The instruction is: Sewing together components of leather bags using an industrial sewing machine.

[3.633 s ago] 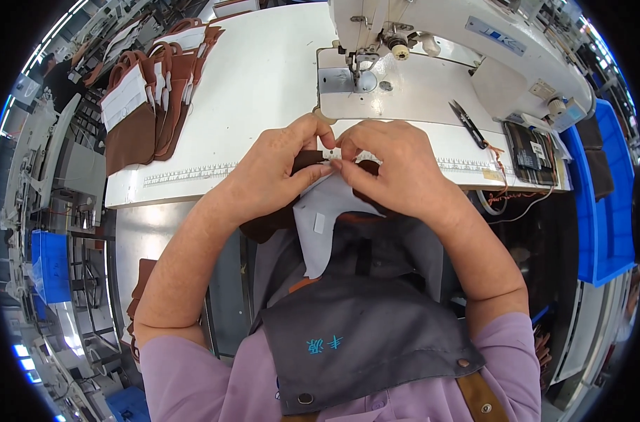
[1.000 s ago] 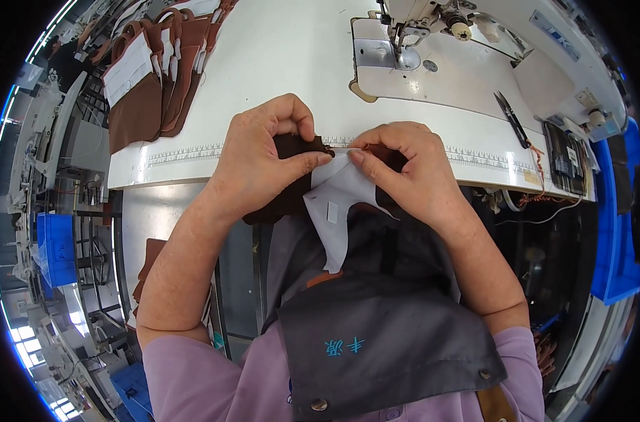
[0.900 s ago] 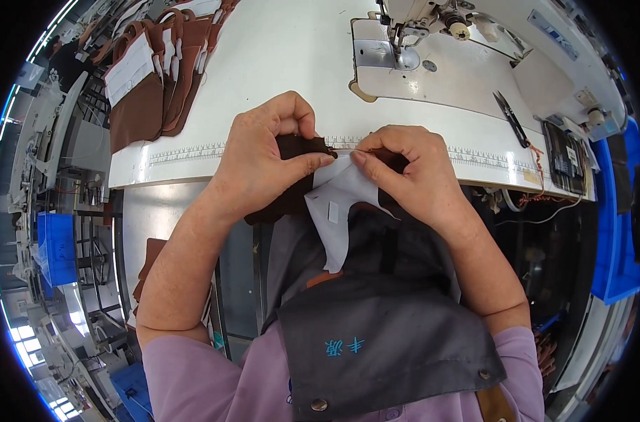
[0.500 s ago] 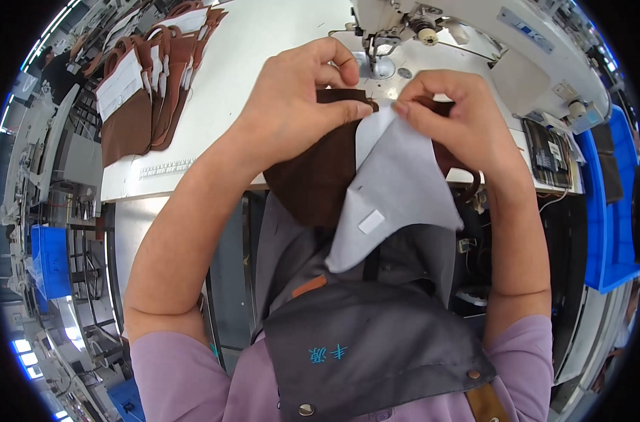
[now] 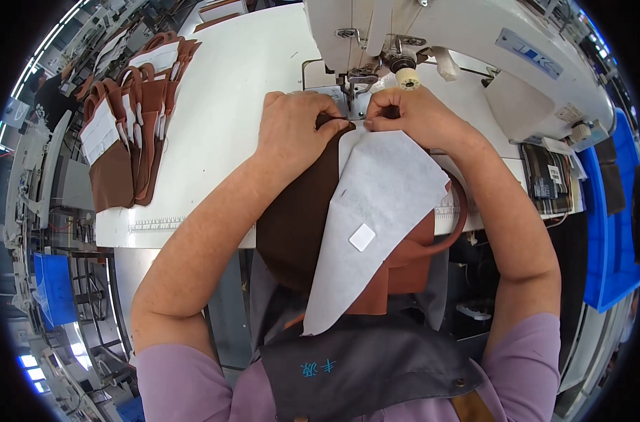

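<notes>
My left hand [image 5: 297, 125] pinches the top edge of a dark brown fabric piece [image 5: 299, 211], close to the sewing machine's presser foot [image 5: 353, 86]. Opposite it, my right hand [image 5: 413, 121] pinches the upper end of a white backing piece [image 5: 387, 190], which carries a small white label [image 5: 362, 238]. Both pieces meet between my fingertips, just in front of the needle. Below the white piece, reddish-brown leather with a curved handle [image 5: 455, 225] hangs over the table's front edge toward my lap. Whether the needle is in the fabric cannot be made out.
The white sewing machine [image 5: 531, 77] spans the upper right of the white table [image 5: 221, 98]. Stacked brown and white bag pieces [image 5: 133, 133] lie at the left. A printed ruler strip [image 5: 158, 224] runs along the front edge. Folded plaid cloth [image 5: 545, 179] and a blue bin [image 5: 619, 239] are at the right.
Both hands have carried the pieces forward to the presser foot. The white piece has spread out flatter, and the reddish-brown leather beneath it shows more. My view has shifted somewhat.
</notes>
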The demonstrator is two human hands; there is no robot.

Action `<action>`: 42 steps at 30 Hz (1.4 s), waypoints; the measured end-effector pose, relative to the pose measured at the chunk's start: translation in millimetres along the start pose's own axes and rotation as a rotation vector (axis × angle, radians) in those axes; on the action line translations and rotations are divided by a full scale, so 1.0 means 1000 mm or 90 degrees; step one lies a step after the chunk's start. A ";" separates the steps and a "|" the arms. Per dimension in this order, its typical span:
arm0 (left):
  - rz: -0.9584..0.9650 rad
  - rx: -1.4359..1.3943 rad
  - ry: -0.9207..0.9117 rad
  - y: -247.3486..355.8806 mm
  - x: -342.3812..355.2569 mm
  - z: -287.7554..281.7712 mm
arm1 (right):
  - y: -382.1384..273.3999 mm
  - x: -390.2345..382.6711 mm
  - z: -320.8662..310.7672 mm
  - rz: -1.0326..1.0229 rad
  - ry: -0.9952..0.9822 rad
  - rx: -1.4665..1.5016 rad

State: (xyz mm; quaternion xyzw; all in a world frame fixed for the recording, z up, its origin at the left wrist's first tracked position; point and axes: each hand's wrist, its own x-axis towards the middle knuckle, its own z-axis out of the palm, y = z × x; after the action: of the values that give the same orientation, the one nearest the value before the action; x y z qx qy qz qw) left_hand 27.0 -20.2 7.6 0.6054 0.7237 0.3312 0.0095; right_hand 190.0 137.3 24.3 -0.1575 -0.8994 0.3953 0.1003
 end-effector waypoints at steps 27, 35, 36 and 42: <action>0.177 0.058 -0.104 0.014 -0.020 0.001 | 0.035 0.010 -0.011 0.112 0.005 -0.033; 0.170 0.053 -0.098 0.014 -0.021 0.001 | 0.015 0.008 -0.009 0.111 0.033 0.020; 0.171 0.053 -0.099 0.014 -0.021 0.001 | 0.012 0.008 -0.009 0.108 0.061 0.044; 0.174 0.049 -0.097 0.016 -0.020 0.001 | 0.021 0.008 -0.012 0.111 0.018 0.004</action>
State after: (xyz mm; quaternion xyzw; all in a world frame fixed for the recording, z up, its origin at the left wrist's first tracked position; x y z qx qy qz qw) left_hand 46.5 -36.6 6.2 0.7215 0.6439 0.2545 -0.0036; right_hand 191.0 162.0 17.0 -0.2407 -0.8794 0.4031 0.0789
